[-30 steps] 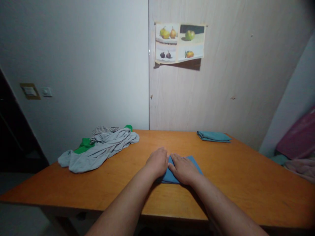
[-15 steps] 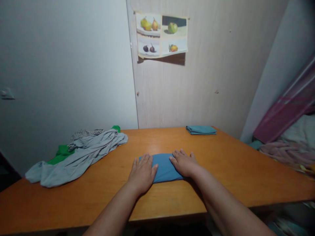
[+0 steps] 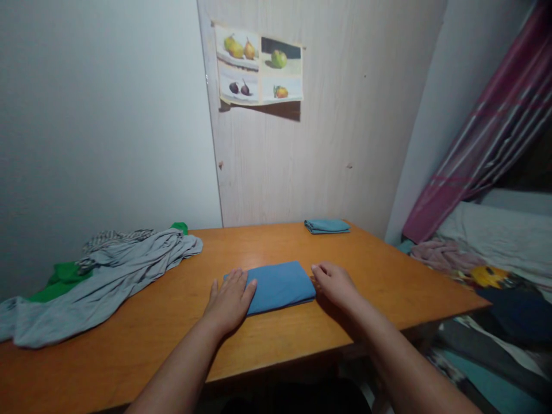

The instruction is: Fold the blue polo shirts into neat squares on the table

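Note:
A blue cloth [image 3: 280, 284], folded into a flat rectangle, lies on the wooden table in front of me. My left hand [image 3: 230, 299] rests palm down over its left end, fingers stretched out and thumb apart. Just beside the cloth's right edge is my right hand [image 3: 334, 283], its fingers curled in and no item visible in them. Whether those fingertips touch the cloth's edge I cannot tell. Toward the back right of the table lies another folded cloth, teal in colour [image 3: 328, 226].
A loose heap of grey clothing [image 3: 129, 282], with green fabric [image 3: 64, 279] under it, covers the table's left side. The wooden table [image 3: 259, 244] meets a wall with a fruit picture [image 3: 259, 66]. Right of the table are a pink curtain [image 3: 457, 149] and piled fabrics [image 3: 504, 328].
My right hand has come off the blue cloth to its right side, and its fingers have curled. The left hand stays flat on the cloth. The view has turned to the right.

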Motion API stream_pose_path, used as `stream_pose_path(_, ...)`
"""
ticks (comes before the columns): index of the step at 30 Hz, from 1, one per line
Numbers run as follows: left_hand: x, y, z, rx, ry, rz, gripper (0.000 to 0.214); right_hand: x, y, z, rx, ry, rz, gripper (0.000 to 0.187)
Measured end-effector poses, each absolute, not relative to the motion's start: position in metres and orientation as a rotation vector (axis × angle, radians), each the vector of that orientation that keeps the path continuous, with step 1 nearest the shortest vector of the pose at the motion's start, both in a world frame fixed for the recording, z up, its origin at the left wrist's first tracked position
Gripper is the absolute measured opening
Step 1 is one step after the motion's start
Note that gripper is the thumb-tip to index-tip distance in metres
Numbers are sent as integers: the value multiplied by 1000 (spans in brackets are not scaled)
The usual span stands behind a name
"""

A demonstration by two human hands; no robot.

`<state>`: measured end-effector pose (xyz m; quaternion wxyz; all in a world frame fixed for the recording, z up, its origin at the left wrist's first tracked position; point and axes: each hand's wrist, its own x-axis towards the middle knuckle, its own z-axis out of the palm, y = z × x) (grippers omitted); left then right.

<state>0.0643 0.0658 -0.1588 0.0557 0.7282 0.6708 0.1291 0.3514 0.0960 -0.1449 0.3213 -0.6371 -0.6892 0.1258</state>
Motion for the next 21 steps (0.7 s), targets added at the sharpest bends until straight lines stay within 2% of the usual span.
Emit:
stream_pose_path(5, 61, 68, -161, 2183, 2010, 424, 74, 346, 70, -154, -1511, -1559, 937, 29)
stream_pose_path(8, 61, 69, -162, 2193, 2023, 415, 74, 338, 66, -156, -1460, -1483, 1108, 19)
stream_pose_path(11, 61, 69, -163, 2219, 2034, 418, 75, 333, 71, -161, -1502, -1481, 975, 14)
stream_pose_path(15, 62, 67, -163, 2251, 2066, 425, 79, 336, 78, -167, -1588, -1675, 554, 17)
stream_pose_path(19, 64, 64, -162, 2275, 2087, 414, 81, 343, 77, -153, -1669, -1779, 405, 15)
stream_pose_path(21, 64, 64, -162, 2289, 2090, 418, 81, 339, 76, -138, -1657, -1758, 320, 23)
